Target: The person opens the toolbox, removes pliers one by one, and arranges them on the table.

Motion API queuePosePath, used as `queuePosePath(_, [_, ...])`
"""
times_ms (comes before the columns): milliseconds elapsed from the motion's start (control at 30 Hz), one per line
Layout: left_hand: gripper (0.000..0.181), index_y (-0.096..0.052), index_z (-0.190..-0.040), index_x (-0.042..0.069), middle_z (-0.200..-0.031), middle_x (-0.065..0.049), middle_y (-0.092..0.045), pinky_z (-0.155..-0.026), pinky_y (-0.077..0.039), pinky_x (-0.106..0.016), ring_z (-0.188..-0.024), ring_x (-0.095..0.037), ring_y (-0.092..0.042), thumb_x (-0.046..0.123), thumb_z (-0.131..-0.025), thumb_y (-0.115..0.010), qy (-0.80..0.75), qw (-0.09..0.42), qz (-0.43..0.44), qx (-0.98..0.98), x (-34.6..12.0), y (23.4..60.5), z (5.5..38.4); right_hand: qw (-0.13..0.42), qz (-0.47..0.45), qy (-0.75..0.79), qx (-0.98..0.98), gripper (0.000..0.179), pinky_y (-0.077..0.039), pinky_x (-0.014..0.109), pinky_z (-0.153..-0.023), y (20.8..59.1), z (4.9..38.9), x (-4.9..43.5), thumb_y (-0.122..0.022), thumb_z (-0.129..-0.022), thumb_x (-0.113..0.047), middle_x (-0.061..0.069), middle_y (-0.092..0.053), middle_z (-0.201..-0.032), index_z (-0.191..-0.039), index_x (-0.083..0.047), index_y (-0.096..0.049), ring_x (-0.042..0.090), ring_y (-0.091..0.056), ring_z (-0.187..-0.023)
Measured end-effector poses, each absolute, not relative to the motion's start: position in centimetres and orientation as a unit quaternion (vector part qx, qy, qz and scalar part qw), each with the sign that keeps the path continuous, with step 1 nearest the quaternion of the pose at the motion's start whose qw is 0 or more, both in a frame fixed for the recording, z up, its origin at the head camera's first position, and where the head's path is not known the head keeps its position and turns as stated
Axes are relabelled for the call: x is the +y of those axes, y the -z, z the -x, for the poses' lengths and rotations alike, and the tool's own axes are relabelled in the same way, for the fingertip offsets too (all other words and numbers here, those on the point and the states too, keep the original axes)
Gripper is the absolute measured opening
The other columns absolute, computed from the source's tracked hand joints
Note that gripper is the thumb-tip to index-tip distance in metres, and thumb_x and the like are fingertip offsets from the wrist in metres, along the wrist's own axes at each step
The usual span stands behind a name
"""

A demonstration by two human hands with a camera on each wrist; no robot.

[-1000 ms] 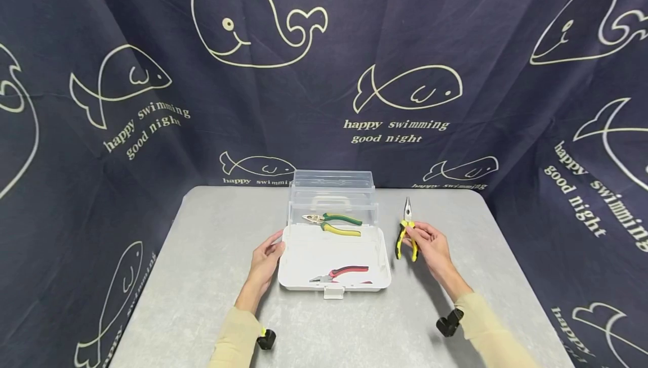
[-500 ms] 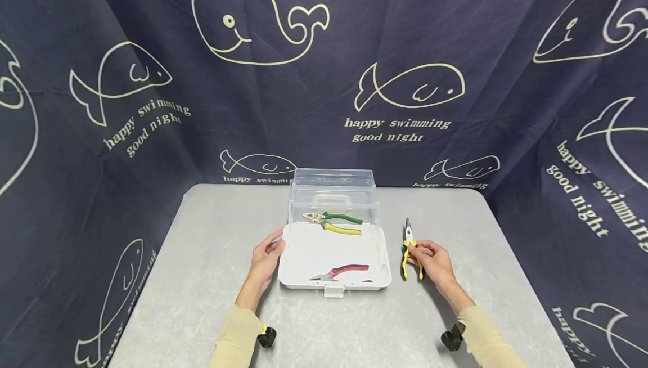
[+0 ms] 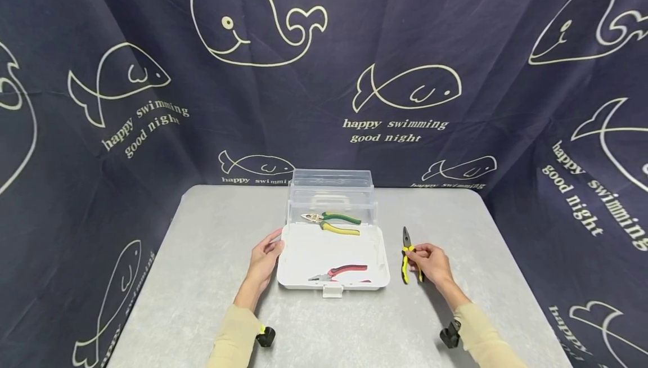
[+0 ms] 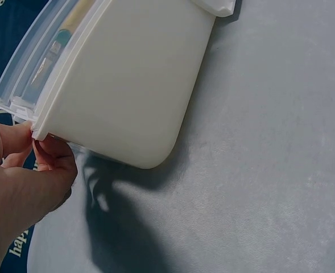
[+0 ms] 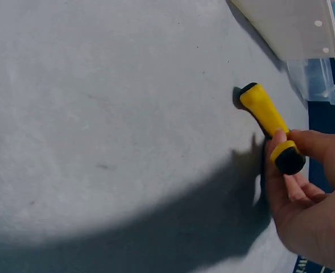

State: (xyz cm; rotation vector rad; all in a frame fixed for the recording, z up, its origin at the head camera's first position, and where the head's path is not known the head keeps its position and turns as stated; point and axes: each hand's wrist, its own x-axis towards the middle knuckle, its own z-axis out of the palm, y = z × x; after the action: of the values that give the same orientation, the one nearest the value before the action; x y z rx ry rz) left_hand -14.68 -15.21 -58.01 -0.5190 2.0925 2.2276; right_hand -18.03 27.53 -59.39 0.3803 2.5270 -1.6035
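A white toolbox (image 3: 331,255) with its clear lid raised stands mid-table in the head view. My left hand (image 3: 263,262) pinches its left rim; the left wrist view has thumb and fingers at the box corner (image 4: 99,96). To the right of the box, my right hand (image 3: 431,264) grips yellow-and-black needle-nose pliers (image 3: 406,252) by the handles, tips pointing away from me. In the right wrist view the yellow handles (image 5: 265,111) are spread, close to the tabletop. Red-handled pliers (image 3: 346,269) lie inside the box near its front.
Green-and-yellow combination pliers (image 3: 340,224) lie at the back of the box, by the clear tiered lid (image 3: 331,188). The front latch (image 3: 332,290) hangs down. Grey table (image 3: 212,233) surrounds the box; a dark blue printed curtain (image 3: 324,103) hangs behind.
My right hand has come down and nearer to me with the needle-nose pliers, beside the box. The left hand keeps its hold on the toolbox rim.
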Motion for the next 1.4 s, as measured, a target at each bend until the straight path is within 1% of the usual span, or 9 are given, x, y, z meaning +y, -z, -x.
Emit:
queuePosePath(133, [0.043, -0.055, -0.147, 0.005, -0.13, -0.019, -0.063, -0.091, -0.048, -0.023, -0.111, -0.017, -0.058, 0.009, -0.104, -0.06, -0.717, 0.024, 0.168, 0.676, -15.2, 58.0, 14.6, 0.039, -0.106, 0.455, 0.883, 0.027, -0.057, 0.029, -0.056, 59.0, 17.7, 27.5, -0.076, -0.093, -0.009, 0.015, -0.072, -0.086, -0.108, 0.011, -0.064, 0.019, -0.069, -0.067])
queuePosePath(267, [0.044, -0.053, -0.148, 0.005, -0.13, -0.02, -0.062, -0.093, -0.048, -0.026, -0.115, -0.021, -0.057, 0.01, -0.105, -0.059, -0.716, 0.025, 0.163, 0.678, -15.1, 58.1, 14.6, 0.014, -0.094, 0.379, 0.92, 0.029, -0.051, 0.028, -0.055, 58.5, 17.5, 27.7, -0.079, -0.09, -0.016, 0.015, -0.073, -0.087, -0.104, 0.007, -0.069, 0.019, -0.065, -0.07])
queuePosePath(467, [0.045, -0.052, -0.149, 0.004, -0.13, -0.019, -0.063, -0.091, -0.048, -0.023, -0.114, -0.019, -0.058, 0.01, -0.105, -0.059, -0.718, 0.028, 0.164, 0.676, -15.2, 58.1, 14.6, 0.011, -0.095, 0.363, 0.927, 0.027, -0.048, 0.025, -0.059, 58.2, 17.5, 28.4, -0.08, -0.088, -0.017, 0.013, -0.074, -0.086, -0.1, 0.005, -0.071, 0.013, -0.063, -0.069])
queuePosePath(633, [0.045, -0.053, -0.149, 0.005, -0.128, -0.019, -0.064, -0.089, -0.048, -0.022, -0.109, -0.016, -0.059, 0.01, -0.105, -0.06, -0.72, 0.028, 0.163, 0.674, -15.2, 58.1, 14.6, 0.013, -0.097, 0.371, 0.923, 0.026, -0.048, 0.023, -0.061, 57.4, 17.5, 28.4, -0.076, -0.09, -0.017, 0.011, -0.074, -0.088, -0.102, 0.005, -0.071, 0.011, -0.062, -0.071])
queuePosePath(867, [0.044, -0.055, -0.147, 0.007, -0.128, -0.02, -0.064, -0.094, -0.049, -0.028, -0.111, -0.018, -0.06, 0.009, -0.104, -0.061, -0.718, 0.026, 0.169, 0.675, -15.2, 58.1, 14.6, 0.019, -0.088, 0.386, 0.918, 0.027, -0.05, 0.026, -0.066, 55.6, 17.8, 27.6, -0.071, -0.096, -0.019, 0.014, -0.072, -0.096, -0.11, 0.004, -0.07, 0.026, -0.068, -0.087])
queuePosePath(1000, [0.044, -0.056, -0.147, 0.007, -0.128, -0.02, -0.064, -0.094, -0.05, -0.028, -0.111, -0.018, -0.06, 0.008, -0.104, -0.061, -0.718, 0.024, 0.168, 0.675, -15.2, 58.1, 14.6, 0.005, -0.083, 0.394, 0.915, 0.027, -0.05, 0.028, -0.071, 54.5, 18.1, 26.9, -0.07, -0.096, -0.021, 0.012, -0.073, -0.096, -0.111, 0.002, -0.071, 0.024, -0.067, -0.089])
queuePosePath(1133, [0.044, -0.056, -0.147, 0.006, -0.127, -0.019, -0.065, -0.09, -0.049, -0.022, -0.11, -0.016, -0.06, 0.008, -0.103, -0.061, -0.719, 0.024, 0.168, 0.674, -15.2, 58.1, 14.7, -0.008, -0.067, 0.41, 0.909, 0.027, -0.049, 0.028, -0.079, 53.4, 18.3, 26.0, -0.069, -0.097, -0.02, 0.012, -0.073, -0.098, -0.111, 0.002, -0.071, 0.02, -0.067, -0.089])
queuePosePath(1233, [0.044, -0.056, -0.147, 0.006, -0.126, -0.018, -0.065, -0.088, -0.049, -0.02, -0.109, -0.015, -0.06, 0.009, -0.103, -0.062, -0.72, 0.024, 0.167, 0.673, -15.3, 58.2, 14.7, -0.012, -0.049, 0.429, 0.902, 0.027, -0.049, 0.026, -0.083, 52.5, 18.5, 25.1, -0.068, -0.098, -0.019, 0.016, -0.073, -0.103, -0.114, 0.003, -0.07, 0.022, -0.067, -0.093])
queuePosePath(1400, [0.044, -0.056, -0.147, 0.008, -0.125, -0.015, -0.066, -0.088, -0.05, -0.021, -0.109, -0.014, -0.06, 0.01, -0.103, -0.062, -0.721, 0.027, 0.167, 0.672, -15.4, 58.3, 14.6, -0.023, -0.024, 0.45, 0.893, 0.027, -0.049, 0.021, -0.085, 51.2, 18.9, 23.5, -0.068, -0.099, -0.019, 0.017, -0.073, -0.107, -0.116, 0.002, -0.07, 0.025, -0.067, -0.099])
